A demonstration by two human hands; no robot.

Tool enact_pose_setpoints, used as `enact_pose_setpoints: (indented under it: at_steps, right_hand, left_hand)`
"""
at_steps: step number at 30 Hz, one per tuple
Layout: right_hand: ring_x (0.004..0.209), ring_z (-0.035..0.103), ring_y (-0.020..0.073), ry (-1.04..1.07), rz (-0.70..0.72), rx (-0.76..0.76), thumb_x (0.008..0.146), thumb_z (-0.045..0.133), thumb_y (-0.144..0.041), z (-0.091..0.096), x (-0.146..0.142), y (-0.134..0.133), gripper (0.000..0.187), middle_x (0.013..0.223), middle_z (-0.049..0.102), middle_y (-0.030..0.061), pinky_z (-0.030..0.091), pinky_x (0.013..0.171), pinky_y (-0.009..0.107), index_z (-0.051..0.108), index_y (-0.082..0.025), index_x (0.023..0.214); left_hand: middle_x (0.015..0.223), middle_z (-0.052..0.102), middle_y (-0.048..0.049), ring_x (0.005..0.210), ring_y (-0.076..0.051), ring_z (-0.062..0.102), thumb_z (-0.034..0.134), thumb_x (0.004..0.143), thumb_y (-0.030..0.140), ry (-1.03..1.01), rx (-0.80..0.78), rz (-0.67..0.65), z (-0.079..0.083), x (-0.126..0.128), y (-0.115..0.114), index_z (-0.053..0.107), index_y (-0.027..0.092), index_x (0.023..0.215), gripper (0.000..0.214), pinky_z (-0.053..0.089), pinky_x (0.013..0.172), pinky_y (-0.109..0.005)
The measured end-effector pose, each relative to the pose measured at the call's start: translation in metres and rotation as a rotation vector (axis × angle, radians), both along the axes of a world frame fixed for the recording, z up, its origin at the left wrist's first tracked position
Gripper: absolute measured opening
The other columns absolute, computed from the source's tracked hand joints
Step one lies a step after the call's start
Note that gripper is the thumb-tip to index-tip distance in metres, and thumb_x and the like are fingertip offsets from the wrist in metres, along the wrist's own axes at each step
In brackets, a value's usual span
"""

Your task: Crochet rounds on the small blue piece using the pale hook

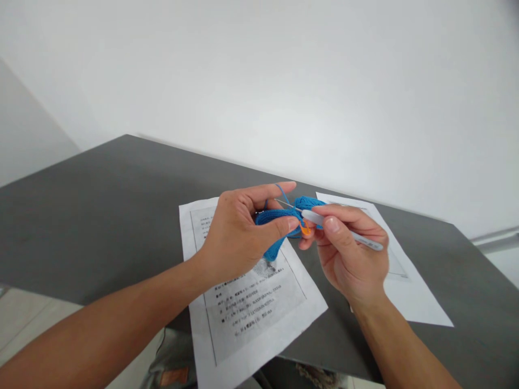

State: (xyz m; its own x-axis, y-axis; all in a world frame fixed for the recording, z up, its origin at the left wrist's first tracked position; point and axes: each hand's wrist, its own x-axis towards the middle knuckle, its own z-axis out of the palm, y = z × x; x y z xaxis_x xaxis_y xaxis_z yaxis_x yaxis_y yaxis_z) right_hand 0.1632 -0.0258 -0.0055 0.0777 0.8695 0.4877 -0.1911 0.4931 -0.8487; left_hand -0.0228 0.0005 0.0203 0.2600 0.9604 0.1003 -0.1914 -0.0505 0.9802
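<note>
My left hand (pixel 245 227) pinches a blue crochet piece (pixel 274 249) between thumb and fingers, and a strand of blue yarn (pixel 283 193) loops over its raised index finger. In my right hand (pixel 354 246) is a crochet hook (pixel 367 241) with a pale grey handle, held like a pen. The hook's thin metal shaft points left, close to the top edge of the blue piece; whether its tip sits in a stitch I cannot tell. An orange stitch marker (pixel 305 229) hangs at the piece's right end. Behind the hands lies a ball of blue yarn (pixel 307 202), partly covered.
A printed sheet (pixel 259 324) lies under my left hand and reaches over the table's front edge. Another paper sheet (pixel 421 302) rests under and behind my right hand. The dark grey table (pixel 121 216) stands against a white wall (pixel 284 81).
</note>
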Motion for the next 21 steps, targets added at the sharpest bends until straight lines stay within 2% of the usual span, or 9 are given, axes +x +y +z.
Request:
enact_pose_setpoints:
  at_steps: [11, 17, 21]
  right_hand:
    - [0.061, 0.080, 0.0164, -0.059, -0.007, 0.033, 0.091, 0.091, -0.032, 0.002, 0.006, -0.003, 0.012, 0.081, 0.085, 0.0016, 0.073, 0.057, 0.028, 0.089, -0.028, 0.101]
    - [0.065, 0.080, 0.0159, -0.126, 0.014, 0.089, 0.095, 0.086, -0.028, 0.004, 0.016, -0.004, 0.011, 0.086, 0.085, 0.0030, 0.073, 0.058, 0.027, 0.089, -0.027, 0.106]
    - [0.067, 0.079, 0.0160, -0.182, 0.014, 0.119, 0.098, 0.084, -0.025, 0.006, 0.023, -0.005, 0.013, 0.087, 0.084, 0.0037, 0.072, 0.058, 0.028, 0.089, -0.025, 0.109]
  left_hand:
    - [0.076, 0.076, 0.0026, 0.070, -0.013, 0.066, 0.095, 0.070, 0.016, 0.026, 0.045, 0.016, -0.001, -0.001, -0.001, 0.086, 0.020, 0.128, 0.059, 0.056, 0.069, -0.025]
    - [0.073, 0.070, 0.0036, 0.066, -0.012, 0.062, 0.094, 0.074, 0.021, 0.075, 0.092, 0.036, 0.000, -0.002, -0.001, 0.086, 0.019, 0.127, 0.054, 0.053, 0.065, -0.025]
    - [0.075, 0.074, 0.0011, 0.068, -0.013, 0.064, 0.092, 0.078, 0.025, 0.103, 0.122, 0.044, -0.001, 0.000, -0.001, 0.086, 0.017, 0.128, 0.052, 0.054, 0.067, -0.026]
